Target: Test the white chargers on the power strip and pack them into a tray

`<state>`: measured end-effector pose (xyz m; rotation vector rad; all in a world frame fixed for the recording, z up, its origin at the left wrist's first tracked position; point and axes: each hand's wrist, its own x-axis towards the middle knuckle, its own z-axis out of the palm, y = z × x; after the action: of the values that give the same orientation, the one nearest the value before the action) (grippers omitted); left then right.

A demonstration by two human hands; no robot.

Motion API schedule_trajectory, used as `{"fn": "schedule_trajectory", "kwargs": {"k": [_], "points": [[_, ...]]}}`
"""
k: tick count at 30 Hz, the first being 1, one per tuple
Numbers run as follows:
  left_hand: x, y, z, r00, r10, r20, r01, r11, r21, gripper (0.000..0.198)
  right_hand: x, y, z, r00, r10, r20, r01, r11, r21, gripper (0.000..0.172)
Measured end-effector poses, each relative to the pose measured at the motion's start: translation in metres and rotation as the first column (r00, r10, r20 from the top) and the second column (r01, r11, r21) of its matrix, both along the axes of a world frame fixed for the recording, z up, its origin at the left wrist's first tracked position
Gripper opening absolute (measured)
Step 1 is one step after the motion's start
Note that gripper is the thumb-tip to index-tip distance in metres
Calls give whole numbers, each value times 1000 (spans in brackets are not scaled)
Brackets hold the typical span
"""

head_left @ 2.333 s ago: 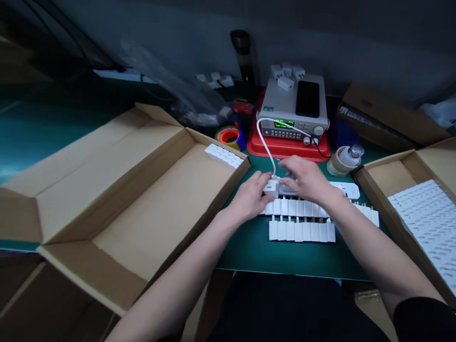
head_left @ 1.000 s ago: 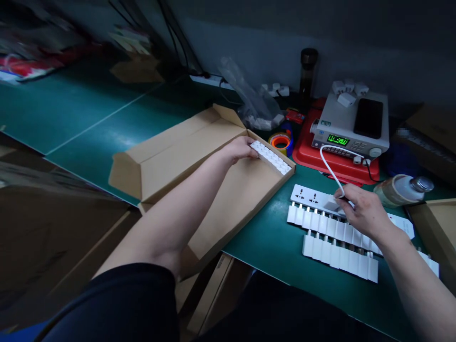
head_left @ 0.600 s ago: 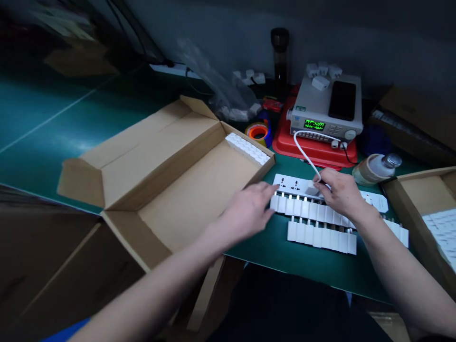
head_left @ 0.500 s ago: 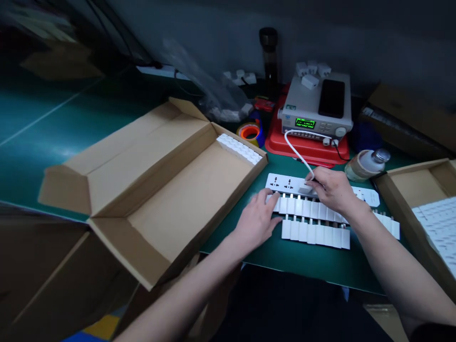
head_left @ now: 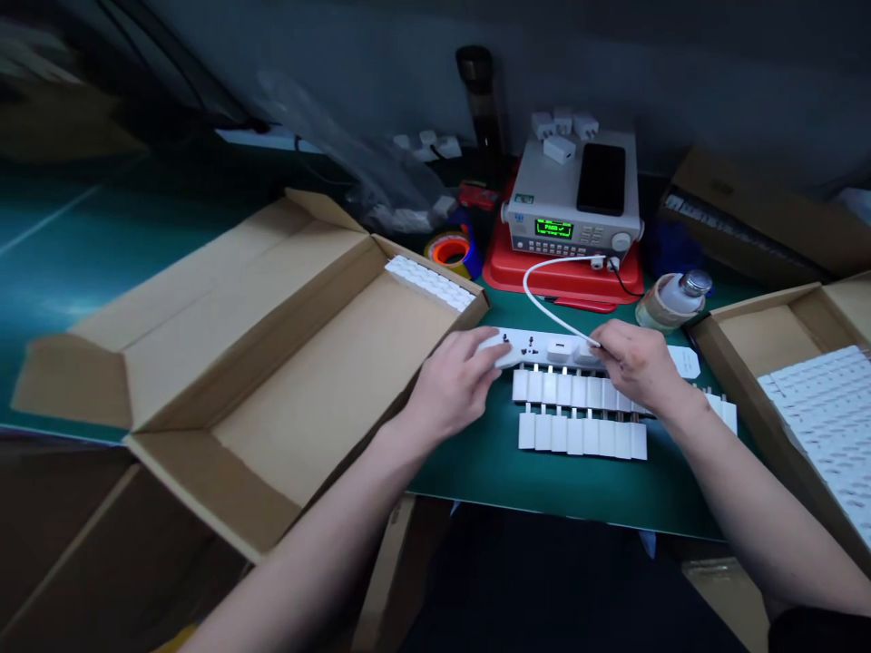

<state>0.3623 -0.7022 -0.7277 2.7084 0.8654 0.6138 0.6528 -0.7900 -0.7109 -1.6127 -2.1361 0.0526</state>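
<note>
My right hand [head_left: 636, 358] pinches the plug end of a white USB cable [head_left: 554, 317] at a white charger [head_left: 585, 354] seated in the power strip [head_left: 687, 361]. Just left of it, another charger [head_left: 559, 349] sits in the strip with its USB port uncovered. My left hand [head_left: 453, 381] lies over the strip's left end, fingers apart and touching it. In front of the strip, white chargers stand in two rows, an upper row [head_left: 564, 388] and a lower row [head_left: 582, 433], prongs pointing away from me. My right hand and forearm hide part of the upper row.
A grey tester [head_left: 575, 222] on a red tray [head_left: 496, 263] shows green "PASS" text; a phone [head_left: 602, 179] and several chargers lie on top. An open carton [head_left: 327, 381] at left holds a row of chargers [head_left: 430, 283]. White pieces fill another carton [head_left: 735, 340] at right. A bottle [head_left: 673, 297] stands nearby.
My left hand has moved off the upper row's left end onto the strip's left end. My right hand has shifted right along the strip with the cable. The tester display now reads PASS.
</note>
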Motion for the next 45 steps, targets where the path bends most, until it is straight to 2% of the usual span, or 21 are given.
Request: {"fn": "schedule_trajectory", "kwargs": {"k": [3,6,8,11,15,19,24,27,29,31,34,36,38,41,43,45], "points": [[34,26,23,948,-144,-284,149,989,-6,36,0,1,0,999,-7,32,6,1000,23,17],[65,40,37,850,-265,-456,274,960,-47,42,1,0,1,1000,-10,12,10,1000,16,15],[76,44,42,814,-301,-497,310,948,-68,40,0,-1,1,1000,-15,-6,15,1000,11,14],[73,48,45,831,-295,-471,284,954,-95,32,0,-2,-1,999,-17,-37,17,1000,14,13],[52,53,38,856,-200,-477,182,980,-83,29,0,-3,-3,997,-7,-76,8,1000,19,14],[42,54,23,862,-169,-477,138,985,-100,42,1,-2,-4,997,4,-71,-2,1000,28,14],[48,46,20,832,-173,-526,149,985,-88,65,0,-1,-5,997,-5,-74,9,998,54,14],[63,35,19,881,-203,-426,191,979,-73,70,5,-4,-4,980,13,-201,8,995,103,13],[76,27,13,920,-176,-350,163,984,-67,61,12,-9,-1,941,-12,-337,69,985,157,10],[86,22,7,944,-130,-303,112,991,-76,40,22,-17,1,886,-72,-458,160,974,157,6],[93,18,4,962,-170,-215,150,983,-107,15,33,-29,2,823,-170,-542,212,977,16,3],[94,16,7,951,-269,-153,246,957,-153,12,35,-33,-1,837,-201,-509,202,978,-54,3],[97,13,12,940,-305,-150,272,940,-205,18,33,-34,-4,892,-192,-409,196,980,-33,7],[110,4,18,938,-229,-259,175,960,-217,33,27,-30,-8,969,-173,-175,186,981,61,16],[120,-2,18,927,-191,-323,133,972,-193,42,24,-27,-10,985,-167,-46,171,981,94,19],[126,-6,17,929,-170,-329,115,977,-180,44,23,-25,-10,989,-150,14,147,983,112,19]]}}
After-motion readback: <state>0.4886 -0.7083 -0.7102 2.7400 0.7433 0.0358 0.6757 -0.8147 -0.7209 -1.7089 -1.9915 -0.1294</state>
